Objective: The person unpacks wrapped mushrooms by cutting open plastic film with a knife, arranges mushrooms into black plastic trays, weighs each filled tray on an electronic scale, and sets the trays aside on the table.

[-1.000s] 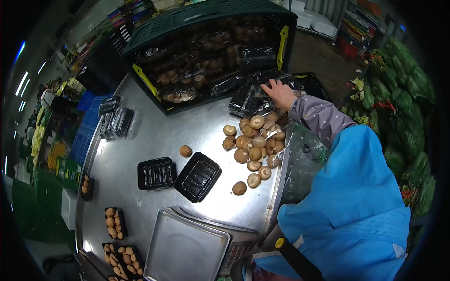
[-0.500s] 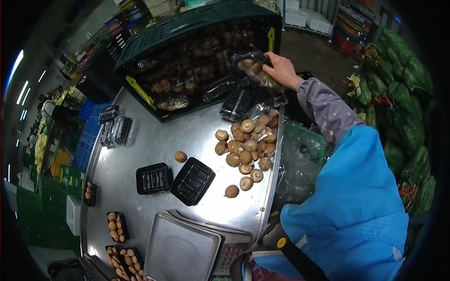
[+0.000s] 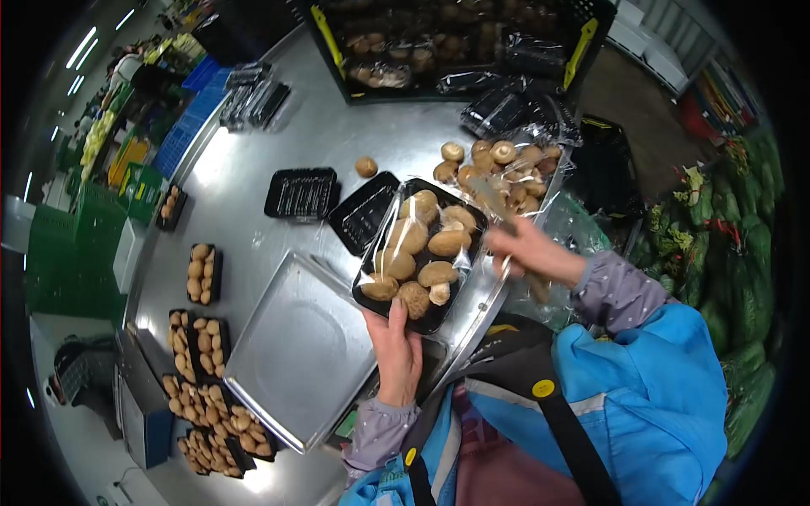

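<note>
Our left hand (image 3: 396,350) grips the near rim of a film-wrapped rectangular black plastic tray (image 3: 422,263) of brown mushrooms (image 3: 449,244), probably light but slippery (soft caps, so we favour the rim), our right hand (image 3: 536,253) beside it clasping a blurred long object (image 3: 489,198).

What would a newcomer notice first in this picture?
Probably the wrapped black tray of mushrooms, held near the middle of the view by the left hand. Next, perhaps, the bright blue jacket filling the lower right. The eye might then move to the shiny metal pan, just left of that hand.
</note>
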Demonstrator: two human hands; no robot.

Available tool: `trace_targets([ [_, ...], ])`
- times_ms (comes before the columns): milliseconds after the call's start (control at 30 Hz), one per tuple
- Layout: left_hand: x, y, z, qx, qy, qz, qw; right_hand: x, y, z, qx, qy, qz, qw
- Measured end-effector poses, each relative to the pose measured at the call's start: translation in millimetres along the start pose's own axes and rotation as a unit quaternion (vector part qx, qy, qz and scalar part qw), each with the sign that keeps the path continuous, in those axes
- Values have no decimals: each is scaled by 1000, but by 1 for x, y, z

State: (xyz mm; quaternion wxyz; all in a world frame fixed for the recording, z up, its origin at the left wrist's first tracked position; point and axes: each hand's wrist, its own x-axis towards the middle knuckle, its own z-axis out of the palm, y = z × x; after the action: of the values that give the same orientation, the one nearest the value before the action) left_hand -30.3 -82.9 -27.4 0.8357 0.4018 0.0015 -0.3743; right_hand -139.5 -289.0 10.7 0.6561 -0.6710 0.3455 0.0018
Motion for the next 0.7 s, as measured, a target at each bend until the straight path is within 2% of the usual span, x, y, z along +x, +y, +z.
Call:
trace_targets([
  [33,1,-1,-7,49,10,38,998,10,16,-8,-38,64,-144,987],
  [67,-1,-1,-11,50,16,37,998,10,14,-18,-160,127,-221,954],
  [100,-3,-2,-13,129,10,75,989,10,7,-19,-269,137,-327,895],
  [133,-4,-3,-14,207,1,112,972,7,0,-19,-369,147,-425,813],
  [167,-6,-4,-14,245,3,118,962,2,-3,-14,-368,149,-422,815],
  [233,-11,-7,-18,278,-9,109,954,-7,-8,-2,-529,41,-419,736],
  [267,-12,-8,-20,308,-18,105,945,-8,-11,2,-529,46,-416,739],
  [333,-18,-7,-14,345,-24,124,930,-9,-17,10,-615,37,-387,686],
  [367,-20,-6,-13,350,-27,132,927,-9,-19,12,-614,45,-406,676],
  [500,-22,-4,-15,409,-28,149,900,-12,-22,17,-625,27,-395,673],
  [600,-23,-8,-18,402,-28,118,907,-11,-18,22,-606,63,-395,687],
  [700,-24,-5,-12,417,-38,127,899,-8,-10,22,-639,77,-364,673],
])
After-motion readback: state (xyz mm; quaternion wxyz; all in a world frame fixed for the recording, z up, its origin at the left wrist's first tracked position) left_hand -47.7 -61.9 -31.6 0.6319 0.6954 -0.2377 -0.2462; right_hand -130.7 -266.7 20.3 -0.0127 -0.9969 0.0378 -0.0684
